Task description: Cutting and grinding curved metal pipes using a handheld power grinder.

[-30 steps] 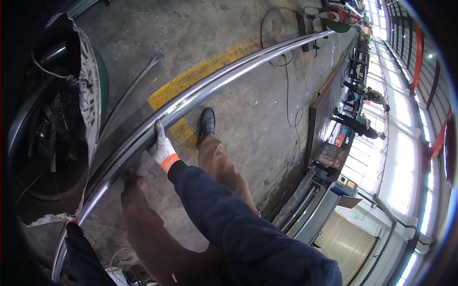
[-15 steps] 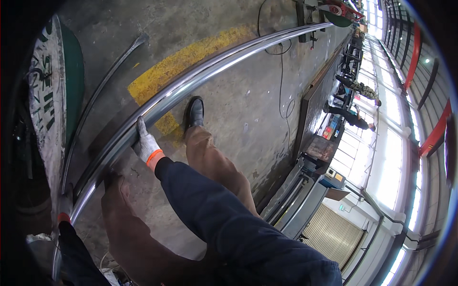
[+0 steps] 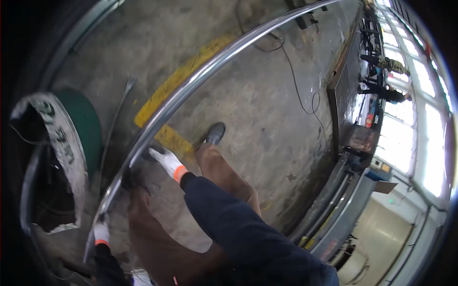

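A long shiny metal tube [image 3: 191, 81] curves across the view from lower left to the far upper right. My left hand [image 3: 101, 231], in a whitish work glove with an orange cuff, is closed around its near end. Farther along, my right hand [image 3: 165, 161], gloved the same way, is beside the tube's near side with its fingers stretched out. Motion blur hides whether those fingertips touch the metal. My shoe [image 3: 215, 133] stands on the floor just right of the tube.
At left is a green object [image 3: 81, 128] with a torn white covering. A thin bar [image 3: 114, 119] lies on the floor near a yellow painted line [image 3: 171, 86]. A cable [image 3: 296, 78] trails at right, near a long machine [image 3: 329, 200]. Two people [image 3: 384, 90] stand far off.
My right hand has come off the tube's top to its near side, its fingers straightening. The view has turned, and my left hand with the near tube end shows more fully.
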`<act>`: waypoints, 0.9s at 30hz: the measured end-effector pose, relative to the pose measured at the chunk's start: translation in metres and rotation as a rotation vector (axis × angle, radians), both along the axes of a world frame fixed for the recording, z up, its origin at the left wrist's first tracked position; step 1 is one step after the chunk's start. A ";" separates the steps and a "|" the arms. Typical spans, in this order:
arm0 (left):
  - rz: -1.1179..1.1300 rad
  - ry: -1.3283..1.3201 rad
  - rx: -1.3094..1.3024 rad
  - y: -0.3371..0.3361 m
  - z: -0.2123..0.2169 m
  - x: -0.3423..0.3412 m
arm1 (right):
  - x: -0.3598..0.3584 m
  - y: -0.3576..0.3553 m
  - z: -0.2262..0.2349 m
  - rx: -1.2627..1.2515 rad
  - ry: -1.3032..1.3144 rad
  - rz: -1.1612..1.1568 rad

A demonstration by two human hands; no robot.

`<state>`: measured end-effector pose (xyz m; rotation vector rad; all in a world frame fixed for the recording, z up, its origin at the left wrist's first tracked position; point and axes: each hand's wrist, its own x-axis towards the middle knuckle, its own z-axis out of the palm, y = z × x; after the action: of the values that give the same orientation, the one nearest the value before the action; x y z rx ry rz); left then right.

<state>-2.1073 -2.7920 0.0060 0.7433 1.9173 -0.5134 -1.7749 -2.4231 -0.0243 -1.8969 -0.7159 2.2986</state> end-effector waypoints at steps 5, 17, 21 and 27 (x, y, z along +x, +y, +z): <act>0.314 -0.026 0.493 0.065 0.110 0.063 | 0.117 0.084 0.150 0.256 0.175 0.097; 0.179 -0.269 0.270 0.448 0.344 0.296 | 0.444 0.326 0.425 0.355 0.520 -0.687; 0.035 -0.338 0.316 0.528 0.307 0.348 | 0.530 0.375 0.456 0.452 0.554 -0.758; 0.111 -0.475 0.160 0.692 0.261 0.419 | 0.608 0.426 0.481 0.351 0.447 -0.838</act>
<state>-1.6881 -2.0998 0.2674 0.7753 1.5514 -0.0981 -1.1667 -1.9973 0.4568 -1.1376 -0.1792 1.7827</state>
